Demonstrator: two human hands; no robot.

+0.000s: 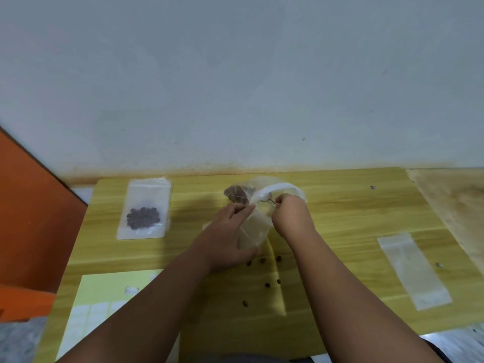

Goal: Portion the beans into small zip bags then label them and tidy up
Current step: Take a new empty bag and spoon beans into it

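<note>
Both bare forearms are reaching in from the bottom edge of the frame over the yellow wood-grain surface [340, 231]. In the lower left, a pale green label sheet [104, 286] with rows of white stickers is lying flat, partly covered by the left forearm. Between the forearms, loose dark brown beans [267, 285] are lying scattered on the surface, well apart from one another.

At the centre, the left hand [225, 237] is gripping a small clear plastic zip bag [254, 229], its fingers [241, 209] curling round the bag's side and holding it upright just off the surface. The right hand [290, 216] is hovering at the bag's mouth, its fingers [281, 200] pinching narrowly on a single small brown bean [272, 201], which is blurred.

Just behind the hands, a larger clear plastic bag [264, 182] with a white strip along its top is resting on the surface, holding a dark clump of beans [239, 192].

In the lower right, a stack of empty long clear zip bags [413, 271] is lying at a slant. In the left middle of the frame, a filled flat clear zip bag [144, 208] is lying with a cluster of dark beans in its lower half.

An orange panel [31, 205] is standing along the left edge, and a grey-white wall [235, 74] is filling the upper half.
</note>
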